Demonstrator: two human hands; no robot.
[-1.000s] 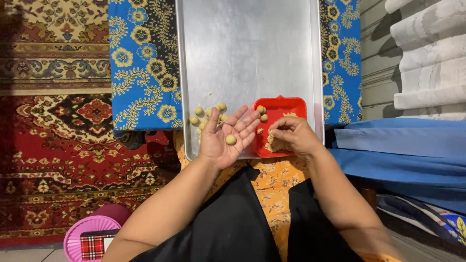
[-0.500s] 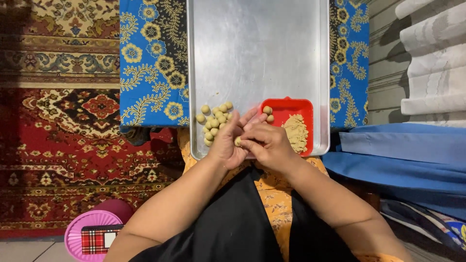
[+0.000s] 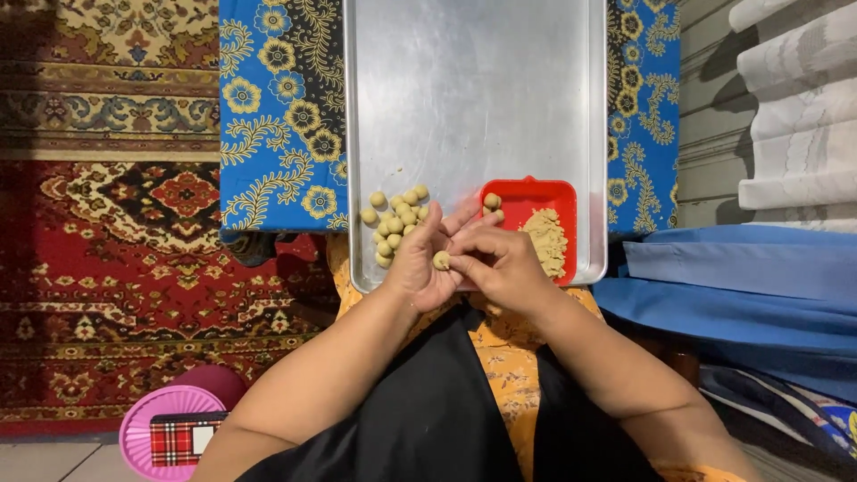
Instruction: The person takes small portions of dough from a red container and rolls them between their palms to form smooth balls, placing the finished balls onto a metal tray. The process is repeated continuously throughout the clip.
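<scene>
My left hand lies palm up over the near edge of a silver baking tray. A small tan dough ball rests on that palm. My right hand meets the left, its fingertips pressing on the ball. Just beyond the left hand, several finished dough balls lie clustered on the tray. A red square dish holds crumbly tan dough and two balls, right beside my right hand.
The tray sits on a blue floral cloth. A red patterned carpet spreads to the left. A pink round container with a plaid item stands at lower left. Blue folded fabric and white folded cloth lie at the right.
My right hand left the red dish and moved to the left palm. Both hands now hold the dough ball between them.
</scene>
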